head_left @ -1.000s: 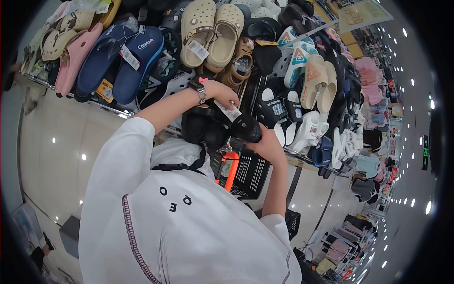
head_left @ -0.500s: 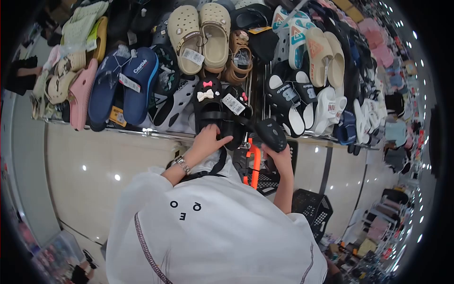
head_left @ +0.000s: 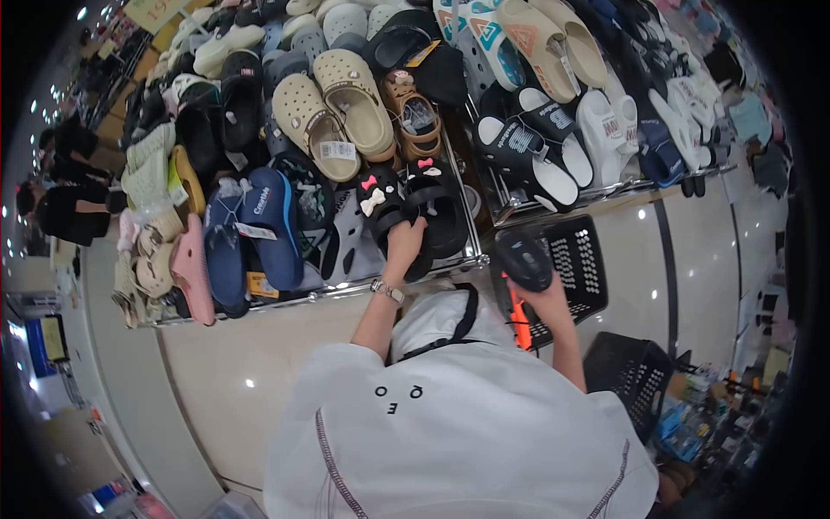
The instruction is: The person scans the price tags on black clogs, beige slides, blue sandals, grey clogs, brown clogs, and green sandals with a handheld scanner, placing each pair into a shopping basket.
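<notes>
My left hand [head_left: 405, 246], with a watch on its wrist, grips the heel end of a pair of black sandals [head_left: 425, 201] with white and pink bows, which lie on the shoe rack. A black handheld scanner [head_left: 521, 261] is in my right hand [head_left: 543, 300], held to the right of the sandals and in front of the rack's lower rail. The scanner is apart from the sandals. My white shirt fills the lower part of the view.
The rack [head_left: 450, 265] is packed with footwear: navy slippers [head_left: 259, 227], beige clogs [head_left: 333, 108], white slides [head_left: 605, 121]. A black basket [head_left: 581, 259] with an orange handle [head_left: 517, 313] sits under my right hand, another basket [head_left: 635, 368] lower right. People in black stand far left [head_left: 65, 212].
My left hand left the sandals' price tag and now holds the pair against the rack. My right hand has drawn the scanner back and to the right. The view has swung.
</notes>
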Demonstrator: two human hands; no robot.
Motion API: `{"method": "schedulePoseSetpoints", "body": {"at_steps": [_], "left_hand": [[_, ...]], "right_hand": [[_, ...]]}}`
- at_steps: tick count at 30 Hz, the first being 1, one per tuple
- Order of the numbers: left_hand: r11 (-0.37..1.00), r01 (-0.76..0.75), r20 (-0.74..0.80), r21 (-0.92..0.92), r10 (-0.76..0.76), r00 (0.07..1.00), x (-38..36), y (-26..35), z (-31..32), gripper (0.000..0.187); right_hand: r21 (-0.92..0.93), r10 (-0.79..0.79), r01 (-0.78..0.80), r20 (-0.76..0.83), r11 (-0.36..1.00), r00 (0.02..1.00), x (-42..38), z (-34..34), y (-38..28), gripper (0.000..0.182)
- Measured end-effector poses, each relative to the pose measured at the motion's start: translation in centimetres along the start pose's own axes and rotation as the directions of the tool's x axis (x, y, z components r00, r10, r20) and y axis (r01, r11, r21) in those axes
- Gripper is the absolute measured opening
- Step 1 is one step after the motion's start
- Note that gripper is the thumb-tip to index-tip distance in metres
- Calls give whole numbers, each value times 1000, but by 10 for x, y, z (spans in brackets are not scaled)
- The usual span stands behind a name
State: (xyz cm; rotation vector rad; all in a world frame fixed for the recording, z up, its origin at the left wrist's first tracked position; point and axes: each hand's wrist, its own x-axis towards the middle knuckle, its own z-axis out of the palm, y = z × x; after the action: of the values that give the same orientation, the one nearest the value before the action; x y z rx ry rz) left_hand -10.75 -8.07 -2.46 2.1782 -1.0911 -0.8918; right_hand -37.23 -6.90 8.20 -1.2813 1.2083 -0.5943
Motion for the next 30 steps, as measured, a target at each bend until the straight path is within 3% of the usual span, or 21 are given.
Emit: {"method": "schedulePoseSetpoints", "body": {"at_steps": [2,4,6,7,8,9,10,14,16,20,22,24,25,28,29,30], "left_hand": [[883,255,120,-395,-225,967,-11,13,-21,33],[588,265,289,-764,-56,956,-8,-9,-31,28],[238,331,356,-913,70,932,-24,-10,-45,31],[247,241,289,-939,182,940,-24,-24,-43,33],[277,104,218,-955,424,879,-26,-38,-42,28],[-77,228,170,-971,450,877,-39,-35,-43,23],[-419,326,114,-848,456,883,-50,-29,-47,20],[-236,181,90,-955,349,933,-62,-22,-77,19],[-119,99,62,-988,284,957,-67,-20,-86,18],[110,-27,-7,-994,176,984,-70,-14,-93,18],[208,-84,-57,-975,132,990,-69,-10,-92,17],[296,-142,-121,-945,88,989,-68,-4,-93,17],[335,-173,-159,-926,69,985,-66,0,-93,17],[440,-250,-276,-862,5,961,-64,14,-97,17],[415,-265,-291,-870,2,957,-64,23,-100,17],[480,-334,-381,-812,-1,925,-64,35,-105,20]], "right_hand": [[101,10,-3,-69,995,998,-4,-5,-3,19],[220,1,18,-89,975,996,-3,-11,0,18],[223,-41,49,-42,973,998,0,-15,-7,16],[218,-43,52,-47,974,998,2,-16,-5,17],[211,-44,54,-49,976,998,3,-16,-4,18],[260,-53,61,-39,964,998,3,-14,-6,20],[279,-52,60,-33,959,998,1,-12,-8,20],[349,-85,72,23,934,996,-2,-2,-18,26],[464,-200,128,109,877,974,-5,5,-32,31],[454,-297,196,163,869,941,-10,21,-50,33],[363,-279,193,204,912,938,-5,22,-38,35],[178,-279,258,107,950,954,1,25,-26,38],[215,-206,177,119,960,971,2,24,-24,40],[255,-188,138,183,957,965,-2,21,-40,45],[167,-201,188,64,968,977,-1,23,-26,50],[157,-126,103,147,982,981,-7,20,-43,60]]}}
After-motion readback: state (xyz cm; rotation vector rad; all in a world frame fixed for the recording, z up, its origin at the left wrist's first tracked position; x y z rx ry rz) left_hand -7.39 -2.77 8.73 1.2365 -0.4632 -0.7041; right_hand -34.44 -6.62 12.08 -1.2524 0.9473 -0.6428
